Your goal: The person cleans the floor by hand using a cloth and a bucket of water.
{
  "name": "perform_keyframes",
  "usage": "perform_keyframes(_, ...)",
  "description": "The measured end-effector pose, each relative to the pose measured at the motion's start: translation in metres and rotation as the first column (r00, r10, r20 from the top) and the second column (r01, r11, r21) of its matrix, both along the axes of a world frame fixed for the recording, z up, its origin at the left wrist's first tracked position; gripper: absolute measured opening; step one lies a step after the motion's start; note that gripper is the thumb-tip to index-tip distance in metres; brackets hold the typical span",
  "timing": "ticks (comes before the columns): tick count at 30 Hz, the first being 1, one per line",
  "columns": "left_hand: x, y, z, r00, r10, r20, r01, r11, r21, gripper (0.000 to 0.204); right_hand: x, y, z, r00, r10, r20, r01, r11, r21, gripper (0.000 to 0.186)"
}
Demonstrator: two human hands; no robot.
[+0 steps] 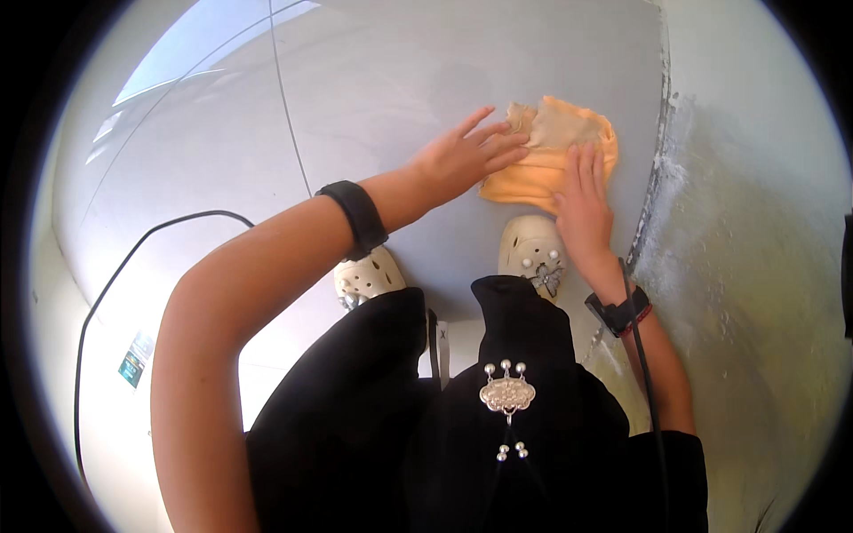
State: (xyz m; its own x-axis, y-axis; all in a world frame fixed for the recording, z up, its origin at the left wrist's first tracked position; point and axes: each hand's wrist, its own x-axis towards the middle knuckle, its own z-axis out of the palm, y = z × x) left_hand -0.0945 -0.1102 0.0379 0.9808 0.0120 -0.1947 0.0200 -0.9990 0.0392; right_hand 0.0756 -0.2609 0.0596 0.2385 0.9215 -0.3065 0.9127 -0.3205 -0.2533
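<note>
An orange cloth (544, 169) lies bunched on the grey floor (400, 80) near the foot of a wall. My left hand (462, 158) lies flat with fingers spread, its fingertips touching the cloth's left edge. My right hand (582, 200) presses flat on the cloth's lower right part, fingers together and pointing away from me. Both wrists carry black bands. Neither hand grips the cloth.
My two cream clogs (531, 250) stand on the floor just below the cloth. A rough pale wall (755, 204) rises at the right, with white dust along its base. A black cable (133, 258) curves over the floor at left. A black garment with a silver clasp (506, 393) fills the lower middle.
</note>
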Motion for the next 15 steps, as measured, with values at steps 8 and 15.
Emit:
perform_keyframes(8, -0.017, 0.024, 0.005, 0.999, 0.042, -0.023, -0.042, 0.999, 0.013, 0.069, -0.008, 0.028, -0.006, 0.998, 0.06, 0.031, -0.061, 0.997, 0.049, 0.07)
perform_keyframes(15, -0.028, 0.035, 0.008, 0.999, 0.052, 0.002, -0.052, 0.999, 0.0, 0.059, -0.018, 0.046, -0.01, 0.998, 0.052, 0.019, -0.052, 0.998, 0.024, 0.07)
